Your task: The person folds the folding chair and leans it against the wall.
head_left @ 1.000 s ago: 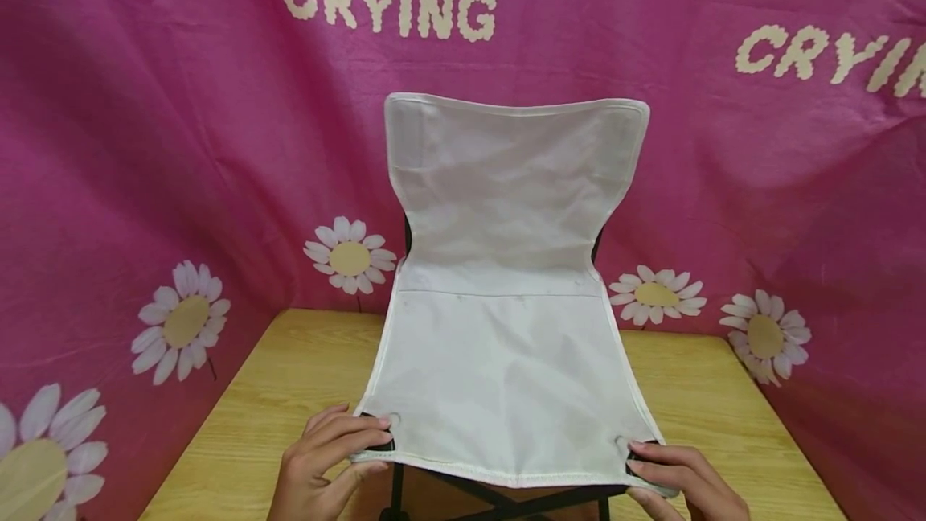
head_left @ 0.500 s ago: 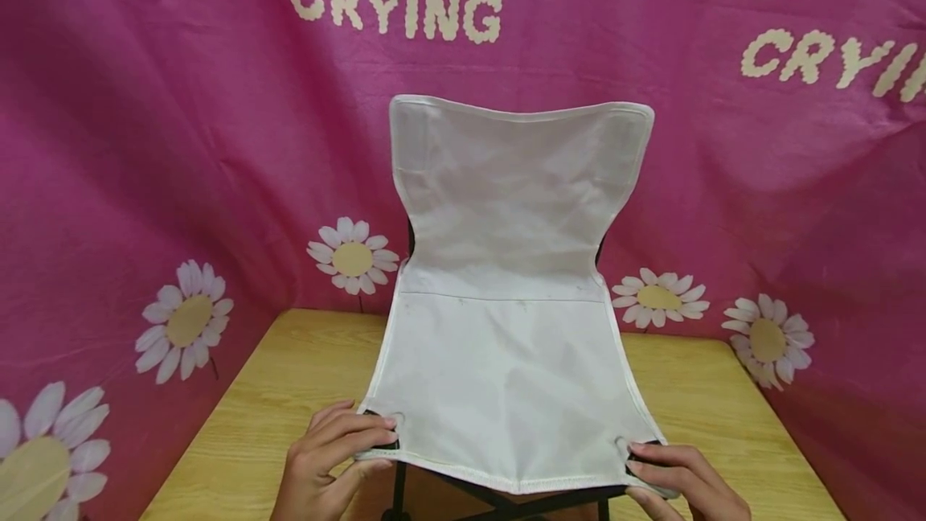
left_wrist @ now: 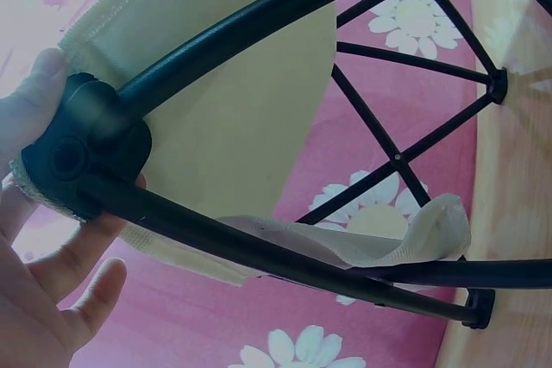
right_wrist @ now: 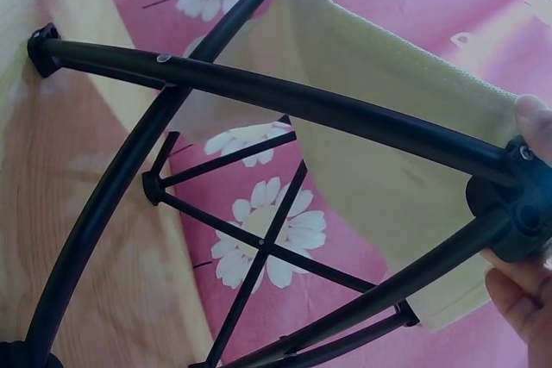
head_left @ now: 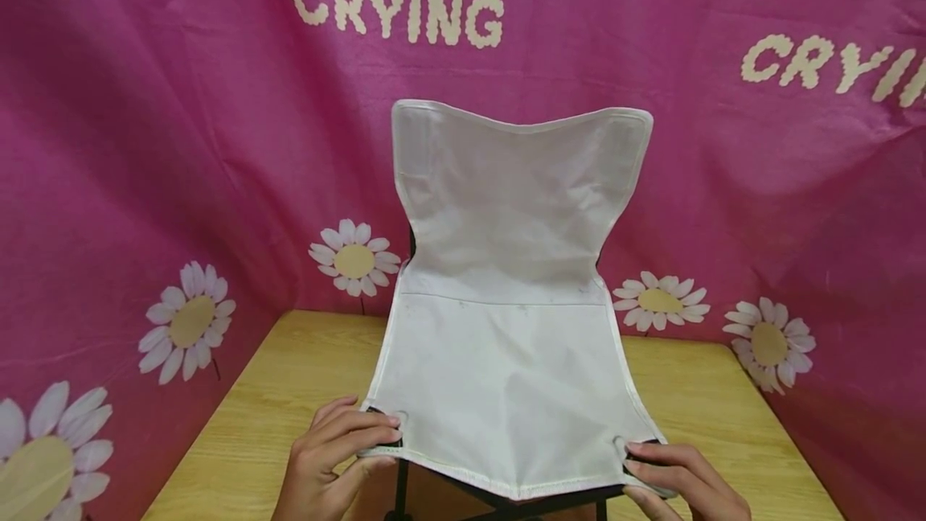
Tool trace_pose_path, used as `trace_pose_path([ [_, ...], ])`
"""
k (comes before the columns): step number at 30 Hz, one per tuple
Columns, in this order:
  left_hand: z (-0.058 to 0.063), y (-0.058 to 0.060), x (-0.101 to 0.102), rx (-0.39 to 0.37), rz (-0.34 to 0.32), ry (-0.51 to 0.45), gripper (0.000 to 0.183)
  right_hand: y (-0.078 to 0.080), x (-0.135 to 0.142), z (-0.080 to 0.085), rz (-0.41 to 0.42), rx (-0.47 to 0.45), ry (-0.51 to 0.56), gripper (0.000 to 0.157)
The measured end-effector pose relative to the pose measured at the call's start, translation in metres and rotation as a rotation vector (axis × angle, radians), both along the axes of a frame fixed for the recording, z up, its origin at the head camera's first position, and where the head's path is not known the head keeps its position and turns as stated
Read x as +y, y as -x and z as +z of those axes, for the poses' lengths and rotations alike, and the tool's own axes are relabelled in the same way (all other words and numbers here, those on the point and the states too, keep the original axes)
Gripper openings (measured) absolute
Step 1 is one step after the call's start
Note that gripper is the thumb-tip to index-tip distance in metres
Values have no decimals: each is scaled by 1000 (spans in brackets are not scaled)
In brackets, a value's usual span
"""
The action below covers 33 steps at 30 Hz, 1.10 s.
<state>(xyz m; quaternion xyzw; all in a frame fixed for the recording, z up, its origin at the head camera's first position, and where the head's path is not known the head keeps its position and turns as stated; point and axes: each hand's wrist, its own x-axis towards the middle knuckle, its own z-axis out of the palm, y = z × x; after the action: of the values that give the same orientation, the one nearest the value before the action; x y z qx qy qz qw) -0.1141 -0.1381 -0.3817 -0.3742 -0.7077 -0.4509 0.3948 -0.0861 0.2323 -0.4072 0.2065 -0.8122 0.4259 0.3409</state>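
Note:
A small folding chair with a pale fabric seat (head_left: 499, 384) stands upright in the head view, its backrest (head_left: 517, 191) at the far side. My left hand (head_left: 325, 461) grips the seat's front left corner, fingers on top and thumb below. At the front right corner my right hand (head_left: 687, 477) holds on the same way. In the left wrist view a black plastic joint (left_wrist: 86, 144) sits at that corner, between thumb and fingers. The right wrist view has a matching joint (right_wrist: 517, 200) beside the right hand, where two black frame tubes (right_wrist: 328, 114) meet.
The chair stands on a light wooden table (head_left: 239, 424). A pink cloth (head_left: 217, 63) printed with daisies and lettering hangs behind it and on both sides. Crossed black legs (left_wrist: 397, 159) spread beneath the seat.
The two front corners have come slightly closer together, both hands still holding them. The backrest's top edge dips deeper, and the seat's front edge sags more in the middle.

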Motion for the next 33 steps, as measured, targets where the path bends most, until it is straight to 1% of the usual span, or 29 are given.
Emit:
trace_pose_path([
  [4,-10,6,-2,12,-3,-6,18,-3,-3,5,-39,-53,-8,49],
  [7,-15,9,-3,19,-1,-8,18,-4,-5,7,-46,-66,-13,48],
  [13,-12,8,-2,8,17,5,18,-6,-4,10,-78,-103,-41,44],
  [24,3,2,4,27,-6,-7,17,-6,-5,13,-93,-106,-73,44],
  [26,2,3,4,31,-10,-9,17,-6,-6,13,-95,-98,-82,45],
  [31,-7,9,2,29,-13,-8,18,-7,-6,14,-102,-96,-84,45],
  [33,-9,10,1,31,-16,-9,18,-7,-6,15,-102,-100,-78,45],
])
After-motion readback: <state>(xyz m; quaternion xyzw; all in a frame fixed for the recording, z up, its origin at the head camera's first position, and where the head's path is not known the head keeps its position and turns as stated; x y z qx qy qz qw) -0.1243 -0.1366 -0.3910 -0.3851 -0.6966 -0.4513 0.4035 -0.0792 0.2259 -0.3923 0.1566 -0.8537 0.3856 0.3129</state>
